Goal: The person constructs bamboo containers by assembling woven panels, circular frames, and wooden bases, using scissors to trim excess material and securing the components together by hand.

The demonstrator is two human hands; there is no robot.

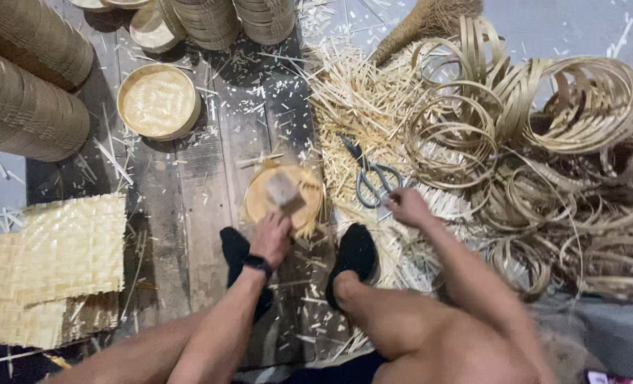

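From the head camera we see our left hand (pixel 272 238) clenched around a blurred wooden block (pixel 285 193), held over the round woven basket (pixel 282 198) on the plank floor (pixel 203 199) just beyond our feet. Our right hand (pixel 407 206) reaches to the right, fingers loosely spread, touching the strips beside the scissors (pixel 370 179). Bamboo hoops (pixel 544 142) pile up far right; woven mats (pixel 53 263) lie near left, and a finished basket (pixel 158 101) sits far left.
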